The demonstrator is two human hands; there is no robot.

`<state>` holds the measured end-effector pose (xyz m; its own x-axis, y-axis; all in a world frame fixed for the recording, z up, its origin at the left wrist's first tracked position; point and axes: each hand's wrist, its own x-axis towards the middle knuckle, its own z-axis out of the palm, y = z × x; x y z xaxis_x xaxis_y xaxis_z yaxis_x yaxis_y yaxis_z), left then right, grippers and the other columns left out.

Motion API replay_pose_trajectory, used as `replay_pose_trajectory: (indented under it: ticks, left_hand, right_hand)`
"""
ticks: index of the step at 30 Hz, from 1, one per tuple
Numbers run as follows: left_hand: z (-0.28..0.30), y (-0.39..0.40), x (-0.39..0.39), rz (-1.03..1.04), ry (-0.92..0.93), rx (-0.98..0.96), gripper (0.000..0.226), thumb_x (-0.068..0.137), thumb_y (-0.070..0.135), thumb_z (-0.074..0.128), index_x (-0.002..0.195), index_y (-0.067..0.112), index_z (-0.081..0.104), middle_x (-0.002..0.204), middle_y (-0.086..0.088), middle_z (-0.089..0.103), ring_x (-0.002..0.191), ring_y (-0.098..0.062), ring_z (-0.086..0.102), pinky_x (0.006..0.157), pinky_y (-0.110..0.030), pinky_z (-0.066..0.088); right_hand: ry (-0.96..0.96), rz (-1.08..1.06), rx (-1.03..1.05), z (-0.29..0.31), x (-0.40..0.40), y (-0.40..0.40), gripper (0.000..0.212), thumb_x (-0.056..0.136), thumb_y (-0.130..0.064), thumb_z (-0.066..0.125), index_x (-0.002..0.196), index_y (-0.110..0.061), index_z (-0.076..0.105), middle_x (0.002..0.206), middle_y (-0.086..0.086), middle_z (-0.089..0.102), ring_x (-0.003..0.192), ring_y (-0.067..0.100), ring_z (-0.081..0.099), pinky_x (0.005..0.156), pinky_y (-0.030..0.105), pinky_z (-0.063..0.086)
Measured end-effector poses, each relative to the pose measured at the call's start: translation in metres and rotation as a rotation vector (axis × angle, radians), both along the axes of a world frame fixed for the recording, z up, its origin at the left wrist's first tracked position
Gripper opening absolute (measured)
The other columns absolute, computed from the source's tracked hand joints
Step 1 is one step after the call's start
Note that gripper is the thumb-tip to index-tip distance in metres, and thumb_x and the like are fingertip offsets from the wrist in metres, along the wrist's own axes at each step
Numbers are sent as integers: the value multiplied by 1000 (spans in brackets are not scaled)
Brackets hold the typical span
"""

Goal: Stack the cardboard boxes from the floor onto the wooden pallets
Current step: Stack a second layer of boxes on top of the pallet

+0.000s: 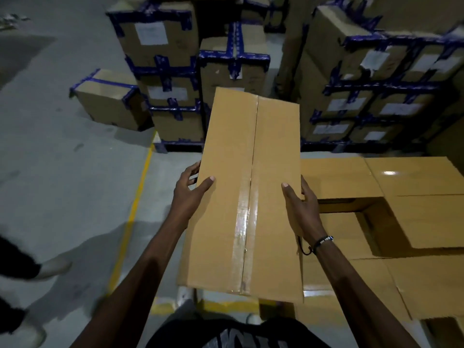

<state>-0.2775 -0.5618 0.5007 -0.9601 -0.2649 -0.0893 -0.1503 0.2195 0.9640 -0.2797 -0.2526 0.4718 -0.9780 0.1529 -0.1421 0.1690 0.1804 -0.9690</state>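
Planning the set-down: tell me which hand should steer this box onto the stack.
Right, probably. The right hand grips the held box on the edge nearest the plain boxes and the gap among them. The left hand grips the far edge, over the floor.

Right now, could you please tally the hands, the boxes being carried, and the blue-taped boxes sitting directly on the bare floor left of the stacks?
Hands gripping: 2, the left hand and the right hand
Plain brown cardboard box sealed with clear tape, carried: 1
Blue-taped cardboard box on the grey floor: 1
Total: 4
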Motion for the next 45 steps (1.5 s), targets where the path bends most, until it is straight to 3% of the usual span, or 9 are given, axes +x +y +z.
replay_pose_trajectory:
  ticks: [3, 8, 12, 17, 21, 28, 33, 39, 45]
  left_hand:
    - [-3, -26, -48, -108, -7, -15, 53, 93, 45, 74, 142, 40, 55, 142, 11, 58, 126, -12, 54, 100, -37, 48]
    - [0, -38, -116, -344, -30, -19, 52, 93, 48, 73, 141, 44, 54, 141, 13, 58, 127, -11, 54, 103, -39, 48]
    - [2, -5, -155, -555, -54, -10, 54, 93, 45, 73, 143, 42, 53, 140, 11, 58, 126, -11, 55, 101, -39, 49]
    - [-5, 65, -183, -852, -45, -6, 50, 96, 38, 72, 142, 37, 54, 138, 11, 59, 121, -8, 56, 93, -28, 49]
    - [-19, 133, -199, -1052, -48, -21, 53, 94, 42, 73, 143, 35, 54, 136, 12, 59, 120, -9, 57, 95, -30, 51]
    - [-39, 232, -215, -1316, -113, -100, 57, 95, 42, 72, 147, 34, 49, 137, 11, 53, 121, -15, 53, 89, -33, 48]
    - [-50, 287, -236, -1456, -148, -146, 56, 97, 34, 73, 147, 27, 50, 134, 10, 54, 116, -12, 53, 88, -26, 45]
    - [-81, 340, -272, -1560, -234, -207, 57, 96, 36, 73, 147, 29, 49, 146, 6, 52, 126, -17, 52, 94, -29, 44]
    - [-135, 389, -318, -1678, -275, -277, 63, 95, 39, 72, 151, 33, 45, 150, 9, 53, 134, -16, 49, 100, -32, 44]
  right_hand:
    - [-1, -118, 5, -5, -16, -29, 71, 85, -73, 68, 148, -48, 48, 143, -11, 57, 134, 9, 51, 115, 42, 42]
    - [16, -365, 4, 10, -14, -61, 60, 96, -48, 68, 152, -34, 49, 142, -21, 57, 130, 2, 51, 111, 30, 41]
    - [-36, -587, 61, 16, 6, -59, 55, 97, -52, 65, 149, -41, 49, 140, -10, 54, 126, 7, 46, 89, 17, 39]
    - [-76, -862, 92, 10, 40, -37, 57, 92, -63, 63, 146, -53, 45, 142, -7, 54, 133, 15, 48, 97, 34, 43]
    - [-125, -1064, 126, 7, 60, -21, 63, 99, -52, 61, 156, -39, 38, 143, -6, 48, 127, 9, 40, 98, 34, 36]
    - [-144, -1258, 113, -21, 74, 24, 63, 96, -53, 64, 154, -37, 45, 142, -5, 58, 130, 16, 53, 96, 23, 42]
    - [-206, -1330, 80, -55, 70, 63, 66, 89, -69, 63, 149, -47, 46, 133, -5, 63, 123, 19, 59, 106, 49, 51]
    - [-267, -1376, 25, -96, 51, 104, 84, 82, -83, 60, 154, -46, 38, 145, -6, 56, 135, 19, 52, 112, 51, 45]
    - [-310, -1373, -47, -154, 21, 144, 79, 84, -77, 65, 153, -50, 38, 152, -8, 50, 141, 18, 47, 115, 54, 42]
